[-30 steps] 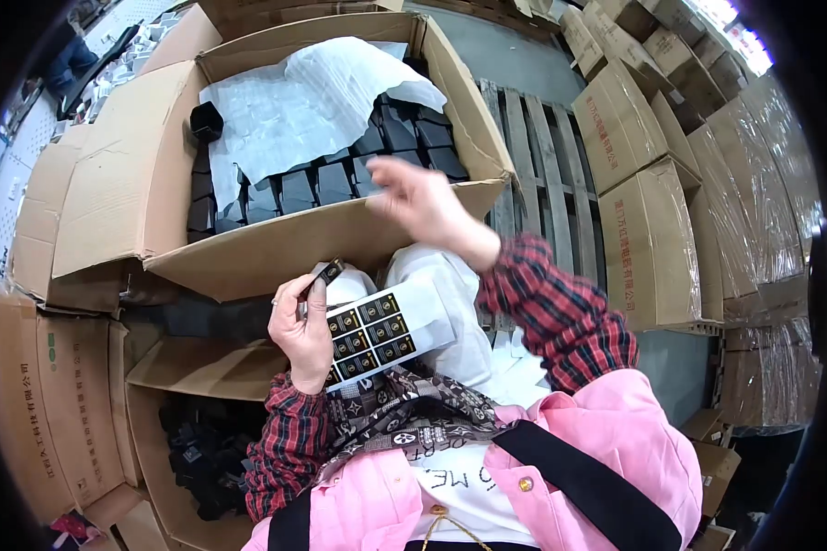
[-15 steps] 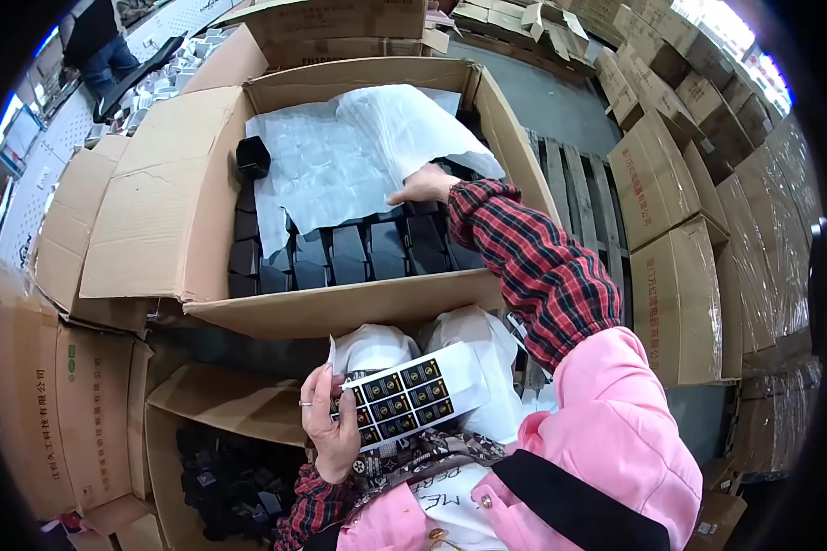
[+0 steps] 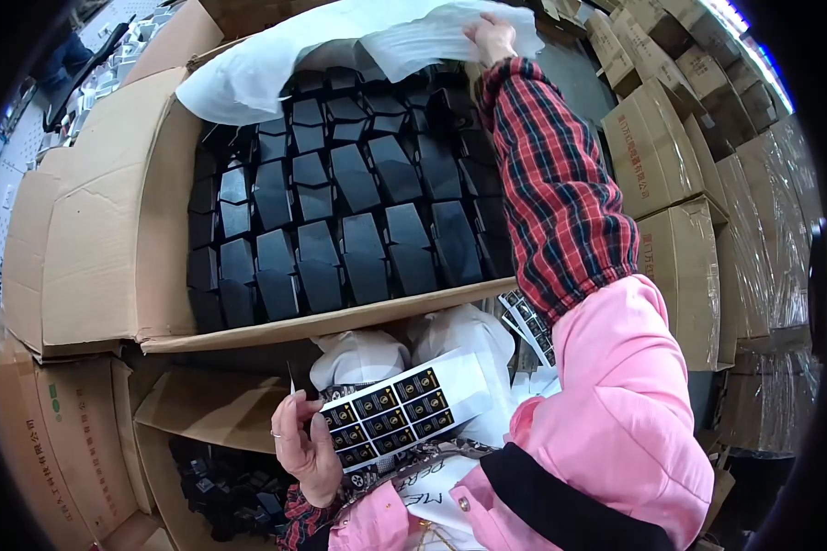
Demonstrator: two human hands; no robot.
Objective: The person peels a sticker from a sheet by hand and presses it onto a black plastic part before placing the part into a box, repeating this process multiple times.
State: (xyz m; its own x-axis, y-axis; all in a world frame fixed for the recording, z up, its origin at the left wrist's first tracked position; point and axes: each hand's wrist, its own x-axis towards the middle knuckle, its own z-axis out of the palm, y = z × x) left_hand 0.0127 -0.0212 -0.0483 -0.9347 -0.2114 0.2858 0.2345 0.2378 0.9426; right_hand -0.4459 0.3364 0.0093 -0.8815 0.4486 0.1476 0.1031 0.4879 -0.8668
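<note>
Right arm [image 3: 565, 184]'s stretched way out past the carton [image 3: 340, 323]'s side, right hand [image 3: 492, 39] gripping the white sheet [image 3: 413, 41], left hand [image 3: 308, 455] down low pinching the label sheet [image 3: 390, 418].

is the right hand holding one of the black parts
No, the right hand holds the white sheet, away from the black parts.
</note>
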